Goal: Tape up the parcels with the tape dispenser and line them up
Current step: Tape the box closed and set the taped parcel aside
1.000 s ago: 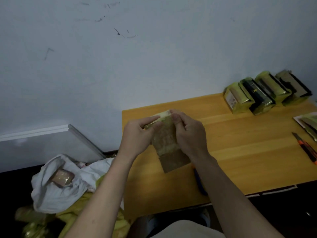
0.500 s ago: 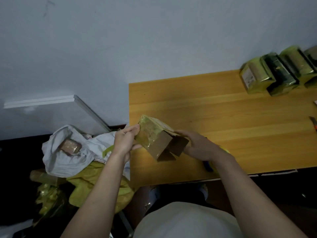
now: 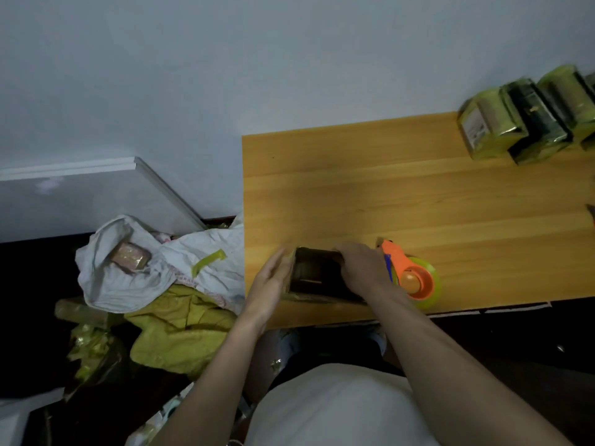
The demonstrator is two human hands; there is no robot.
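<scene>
Parcel (image 3: 317,278) on table (image 3: 418,194) near front edge. Left hand (image 3: 270,283) flat vs its left side, right hand (image 3: 362,268) curled over right side. Prob light, stiff cardboard w/ slick tape; hold by sides. Tape dispenser (image 3: 410,278) just right.

Parcel (image 3: 317,278) lowered from mid-air onto table (image 3: 418,194); tape dispenser (image 3: 413,278) now uncovered beside right hand (image 3: 362,268)
</scene>
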